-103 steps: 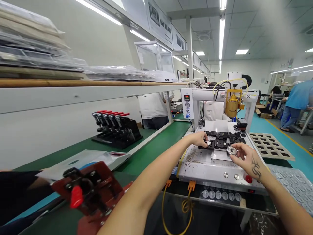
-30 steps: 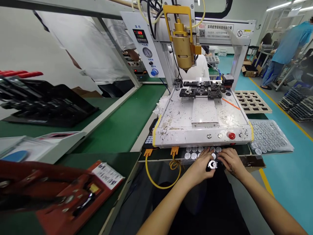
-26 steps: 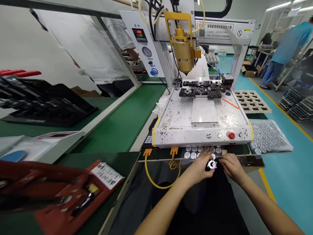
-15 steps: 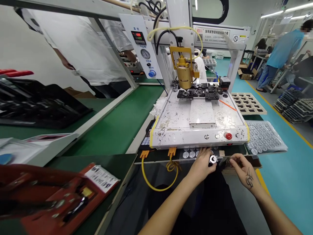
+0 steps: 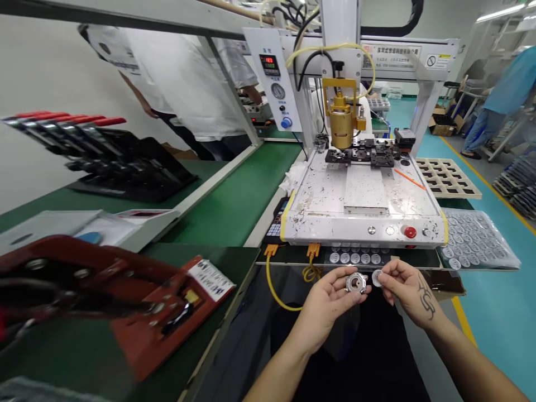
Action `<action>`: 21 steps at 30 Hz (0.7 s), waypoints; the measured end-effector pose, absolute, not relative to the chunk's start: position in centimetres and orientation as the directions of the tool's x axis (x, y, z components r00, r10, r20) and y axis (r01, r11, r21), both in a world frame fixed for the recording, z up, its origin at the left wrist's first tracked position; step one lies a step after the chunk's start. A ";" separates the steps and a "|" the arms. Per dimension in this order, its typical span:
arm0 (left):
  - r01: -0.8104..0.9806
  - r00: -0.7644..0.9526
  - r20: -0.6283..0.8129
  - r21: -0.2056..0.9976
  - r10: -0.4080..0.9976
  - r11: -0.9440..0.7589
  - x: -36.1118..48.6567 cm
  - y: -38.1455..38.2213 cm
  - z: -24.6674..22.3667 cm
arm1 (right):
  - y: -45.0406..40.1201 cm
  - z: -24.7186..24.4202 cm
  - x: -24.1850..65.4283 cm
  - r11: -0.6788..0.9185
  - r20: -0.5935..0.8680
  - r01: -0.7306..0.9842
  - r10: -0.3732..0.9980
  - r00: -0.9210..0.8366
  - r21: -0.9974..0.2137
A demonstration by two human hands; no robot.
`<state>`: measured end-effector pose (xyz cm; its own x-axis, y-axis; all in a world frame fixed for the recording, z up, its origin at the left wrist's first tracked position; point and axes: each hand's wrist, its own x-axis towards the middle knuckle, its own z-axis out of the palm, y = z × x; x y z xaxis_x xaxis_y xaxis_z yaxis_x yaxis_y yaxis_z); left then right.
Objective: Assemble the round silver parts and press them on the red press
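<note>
A round silver metal case with an open centre point(image 5: 355, 283) is held by my left hand point(image 5: 330, 296), between its thumb and fingers. Just to its right, my right hand point(image 5: 404, 285) pinches a thin round disc point(image 5: 377, 278) by its edge. The case and the disc are apart, both above my lap in front of the machine. Beyond my hands, a sheet of round discs point(image 5: 355, 258) lies partly under the machine's front edge.
A white machine point(image 5: 364, 223) with a brass head point(image 5: 341, 129) stands ahead. A red press point(image 5: 138, 301) is at the left, a yellow cable point(image 5: 272, 287) hangs near my left hand. A bagged sheet of discs point(image 5: 479, 240) and a beige tray point(image 5: 450, 177) lie right.
My left hand has drawn back from the machine's edge, with the case now facing up. My right hand has moved slightly left, and a disc now shows in its fingers. The view has shifted left.
</note>
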<state>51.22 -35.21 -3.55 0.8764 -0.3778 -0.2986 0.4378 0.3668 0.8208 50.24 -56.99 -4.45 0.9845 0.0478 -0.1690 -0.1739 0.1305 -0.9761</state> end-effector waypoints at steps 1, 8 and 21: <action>0.449 0.876 -0.310 0.802 -0.368 0.393 51.0 -34.9 -3.2 | -56.7 -4.4 50.3 0.125 -0.164 -0.172 0.073 0.984 -0.977; 0.410 0.909 -0.300 0.763 -0.289 0.500 49.5 -33.6 -2.7 | -55.9 -4.3 49.7 0.175 -0.198 -0.237 0.214 0.956 -0.956; 0.314 0.942 -0.213 0.831 -0.259 0.460 47.9 -33.2 -2.3 | -54.2 -1.0 49.5 -0.128 -0.018 0.014 0.243 0.970 -0.992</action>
